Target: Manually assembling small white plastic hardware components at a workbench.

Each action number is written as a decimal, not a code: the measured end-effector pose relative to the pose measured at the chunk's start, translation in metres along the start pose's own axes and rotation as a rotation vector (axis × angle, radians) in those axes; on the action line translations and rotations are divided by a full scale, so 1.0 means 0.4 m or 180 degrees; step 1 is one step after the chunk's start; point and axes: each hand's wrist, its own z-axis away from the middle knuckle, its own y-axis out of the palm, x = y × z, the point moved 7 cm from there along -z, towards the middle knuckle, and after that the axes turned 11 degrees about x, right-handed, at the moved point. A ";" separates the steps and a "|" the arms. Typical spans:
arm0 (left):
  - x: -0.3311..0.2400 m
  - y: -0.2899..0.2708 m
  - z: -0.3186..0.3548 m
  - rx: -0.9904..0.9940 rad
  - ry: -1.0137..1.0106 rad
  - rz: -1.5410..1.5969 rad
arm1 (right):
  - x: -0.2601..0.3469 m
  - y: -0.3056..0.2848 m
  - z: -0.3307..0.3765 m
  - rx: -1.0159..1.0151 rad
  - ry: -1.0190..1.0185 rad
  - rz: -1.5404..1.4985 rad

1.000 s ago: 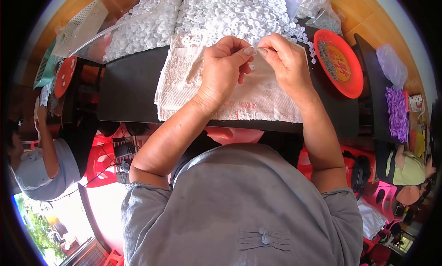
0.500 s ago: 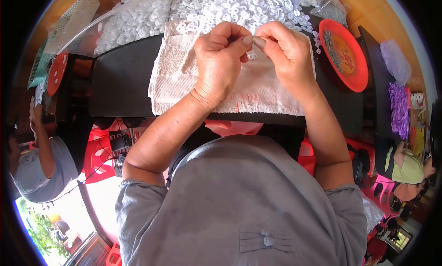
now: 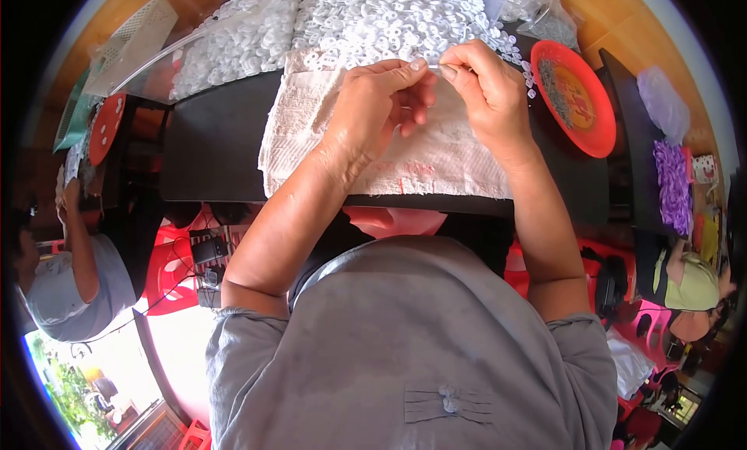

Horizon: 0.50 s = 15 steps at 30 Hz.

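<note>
My left hand (image 3: 377, 107) and my right hand (image 3: 486, 92) meet fingertip to fingertip above a white towel (image 3: 436, 158) on a black table (image 3: 210, 158). Together they pinch a small white ring-shaped piece (image 3: 433, 63); it is too small to see more of it. Just beyond the fingers lies a big heap of small white rings (image 3: 389, 18), spread over the far part of the towel and table.
A red plate (image 3: 576, 100) with small dark bits sits to the right of the towel. A pile of purple pieces (image 3: 673, 177) lies at far right. Another person (image 3: 74, 283) in a grey shirt sits at the left by a second red plate (image 3: 105, 127). Red stools stand below the table.
Both hands have stayed together over the towel, fingers working at the small white piece. The view has shifted slightly, so the hands sit higher in the picture.
</note>
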 end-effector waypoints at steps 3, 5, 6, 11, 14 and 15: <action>-0.002 0.000 -0.001 0.0064 0.0014 0.0024 | 0.003 -0.001 -0.003 0.0032 0.0035 -0.0063; -0.007 -0.002 -0.001 0.0035 0.0048 -0.0031 | -0.002 -0.001 -0.003 0.0049 0.0098 -0.0126; -0.006 -0.001 -0.002 0.0041 0.0038 0.0023 | -0.003 -0.001 -0.003 0.0053 0.0072 -0.0111; -0.010 -0.005 -0.001 0.0024 0.0065 -0.0102 | -0.010 0.004 -0.001 0.0171 0.0159 -0.0312; -0.011 -0.006 -0.001 -0.0009 0.0106 -0.0151 | -0.038 0.016 0.006 0.0345 0.0665 -0.0831; -0.013 -0.004 0.000 -0.0034 0.0103 -0.0227 | -0.044 0.017 0.007 0.0357 0.0731 -0.0892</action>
